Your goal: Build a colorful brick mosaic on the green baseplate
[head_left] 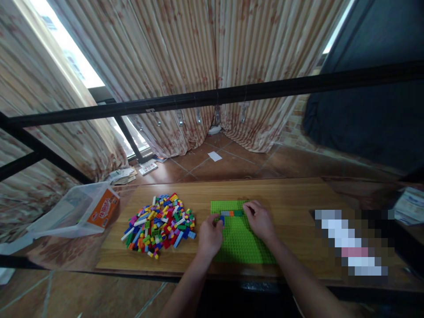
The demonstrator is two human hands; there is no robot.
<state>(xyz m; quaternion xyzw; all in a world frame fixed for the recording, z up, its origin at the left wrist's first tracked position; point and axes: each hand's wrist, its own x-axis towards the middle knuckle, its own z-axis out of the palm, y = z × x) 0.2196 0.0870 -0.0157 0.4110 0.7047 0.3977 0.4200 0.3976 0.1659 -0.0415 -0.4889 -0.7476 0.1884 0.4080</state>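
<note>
A light green studded baseplate lies on the wooden table. Near its far edge runs a short row of bricks: a grey brick, an orange brick and a dark green brick. My left hand is at the plate's left side, thumb and fingers closed around a blue brick just below the row's left end. At the row's right end is my right hand, its fingers bent and pressed together; whatever they may hold is hidden.
A heap of mixed coloured bricks covers the left part of the table. Beyond the table's left end stands a clear plastic bin with an orange label. A pixelated object lies at the right. A black metal bar crosses behind.
</note>
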